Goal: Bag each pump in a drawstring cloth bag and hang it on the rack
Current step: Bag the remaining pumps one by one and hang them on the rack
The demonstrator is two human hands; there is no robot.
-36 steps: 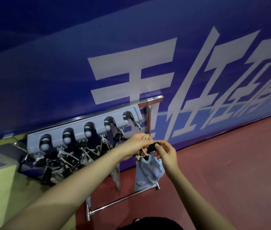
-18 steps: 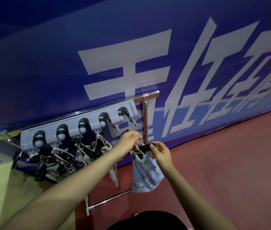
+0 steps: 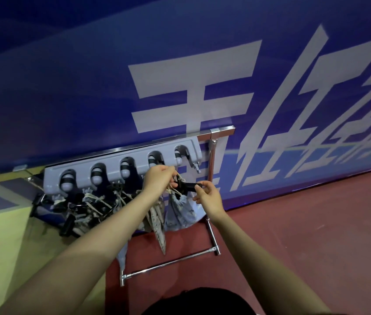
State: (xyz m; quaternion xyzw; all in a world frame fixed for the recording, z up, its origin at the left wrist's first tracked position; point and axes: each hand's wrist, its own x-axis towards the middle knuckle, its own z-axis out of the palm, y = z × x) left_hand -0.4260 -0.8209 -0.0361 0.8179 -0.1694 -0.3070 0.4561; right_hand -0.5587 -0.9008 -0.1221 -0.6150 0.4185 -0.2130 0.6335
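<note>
**Bagged pump held up to the rack, hanging not yet done**

Step in hand: the hanging stage, by my judgement. The pump (image 3: 188,185), a black cylinder, sits in the mouth of a pale blue patterned cloth bag (image 3: 180,212), with its black end sticking out toward 3 o'clock. The bag is held just below the grey rack (image 3: 120,155), under its right-hand end.

Left hand (image 3: 159,180): fingers curled tight around the bunched cream drawstring (image 3: 175,189) at the bag's neck, directly beneath the rack's lower edge. Right hand (image 3: 207,196): thumb and forefinger pinch the exposed end of the pump; the other fingers are loosely spread and hold nothing.

Next move, as judged: the cord loop must be lifted onto a free hook. A small hook (image 3: 197,166) at the rack's right end, at about 1 o'clock from the left hand, appears unoccupied. Whether the cord is already caught on anything cannot be told; the left hand covers that spot. The pump end likely needs pushing further in and the neck cinching, or the load may slip out once released.

Condition of the item: the bag hangs slack and creased below the hands, bulging at its bottom, and rests against the chrome frame (image 3: 212,155). At 9 o'clock from it, other bagged pumps (image 3: 89,208) hang crowded beneath the rack.
</note>
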